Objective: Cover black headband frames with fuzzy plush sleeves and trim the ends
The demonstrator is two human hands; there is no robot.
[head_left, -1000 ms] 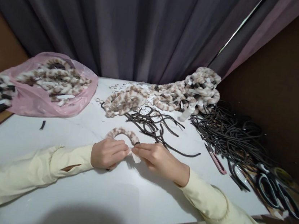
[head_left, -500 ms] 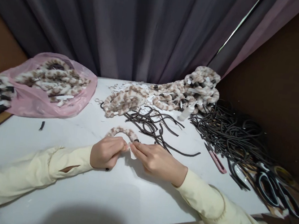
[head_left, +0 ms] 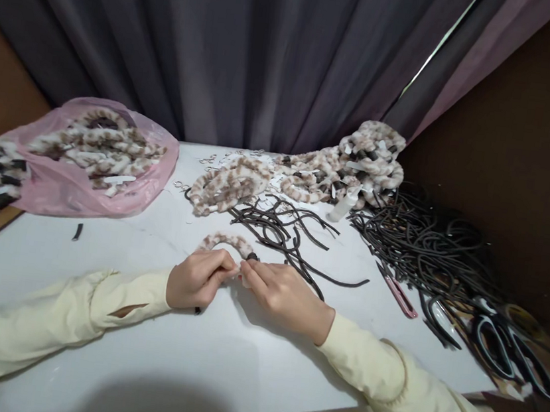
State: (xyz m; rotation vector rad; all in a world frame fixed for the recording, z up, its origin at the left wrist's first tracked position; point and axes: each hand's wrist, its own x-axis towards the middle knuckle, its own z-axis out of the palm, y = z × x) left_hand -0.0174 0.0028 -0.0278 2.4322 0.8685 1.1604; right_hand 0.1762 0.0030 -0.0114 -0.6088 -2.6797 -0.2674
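A short fluffy brown-and-white band (head_left: 227,241) arches up from the table between my hands, with a black end (head_left: 253,257) showing at its right. My left hand (head_left: 200,279) is closed around the band's left part, and a small black tip (head_left: 197,311) pokes out beneath it. My right hand (head_left: 283,299) is closed at the band's right end, its fingertips meeting my left thumb and finger. A small white strip (head_left: 244,281) shows between the fingertips; how it joins the band is hidden.
Ahead lie loose black cords (head_left: 272,229) and fluffy bands (head_left: 230,187). A pink bag (head_left: 150,197) of bands stands left. To the right are a clear bottle (head_left: 343,206), a pink cutter (head_left: 400,295), piled black cords (head_left: 425,244) and scissors (head_left: 493,346). A black scrap (head_left: 78,231) lies left.
My right hand has shifted slightly left and its wrist has turned a little. The white strip shows less between the fingertips. My left hand stays nearly in place.
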